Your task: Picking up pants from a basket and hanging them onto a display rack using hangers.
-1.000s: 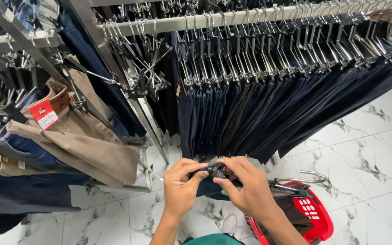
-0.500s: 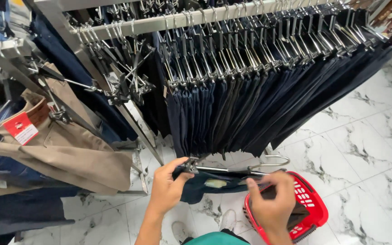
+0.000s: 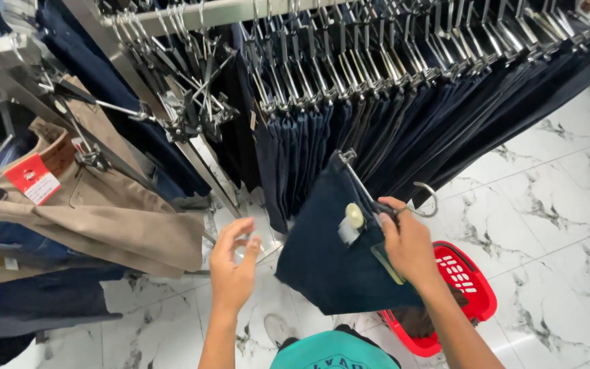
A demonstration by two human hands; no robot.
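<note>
Released by the left hand (image 3: 232,266), now open beside it, the dark trousers (image 3: 329,253) hang from a hanger (image 3: 377,198) grasped by the right hand (image 3: 408,242), tilted toward the rack's rail (image 3: 240,10).

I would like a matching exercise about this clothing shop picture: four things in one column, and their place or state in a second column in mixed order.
Things:
1. dark navy trousers on a clip hanger
2. red basket
3. tan trousers
4. left hand

Place or state:
A. on the white marble floor, at lower right
B. open, holding nothing, fingers spread
C. hanging on the rack at the left, with a red tag
D. held up by the right hand at the hanger

Right pairs: 1-D, 2-A, 3-C, 4-B
</note>
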